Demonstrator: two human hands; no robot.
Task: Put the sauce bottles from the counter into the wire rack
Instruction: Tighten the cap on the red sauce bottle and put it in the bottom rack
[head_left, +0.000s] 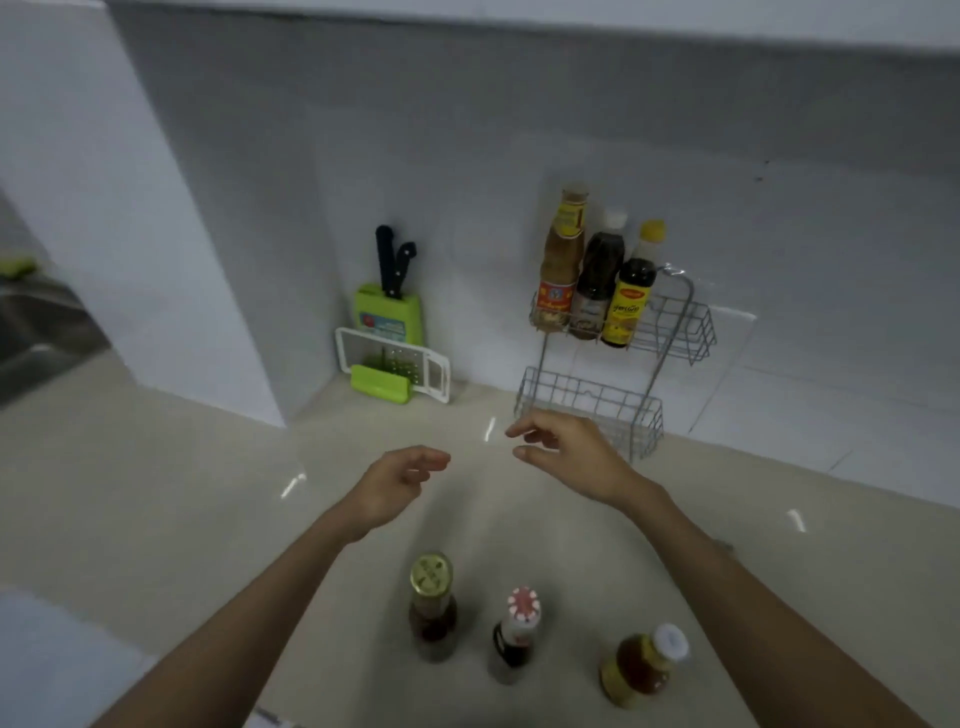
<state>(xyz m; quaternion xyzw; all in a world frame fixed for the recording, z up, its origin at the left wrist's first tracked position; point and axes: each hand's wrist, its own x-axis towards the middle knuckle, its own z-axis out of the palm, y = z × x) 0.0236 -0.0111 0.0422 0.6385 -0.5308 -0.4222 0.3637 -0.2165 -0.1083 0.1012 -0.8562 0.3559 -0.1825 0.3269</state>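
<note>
A two-tier wire rack (691, 332) stands against the back wall. Its top shelf holds three bottles: a brown sauce bottle (561, 260), a dark bottle with a white cap (597, 280) and a dark bottle with a yellow label (631, 301). The bottom shelf (587, 400) holds nothing. Three bottles stand upright on the counter near me: one with a gold cap (432, 608), one with a red-and-white cap (517, 634), one with a white cap and orange sauce (644, 665). My left hand (400, 483) and my right hand (566, 457) hover empty above the counter, in front of the rack, fingers apart.
A green knife block (389, 312) with two black-handled knives and a white-and-green grater (395, 369) sit in the corner left of the rack. A sink (36, 332) lies at far left. The beige counter (156, 493) stretches in front.
</note>
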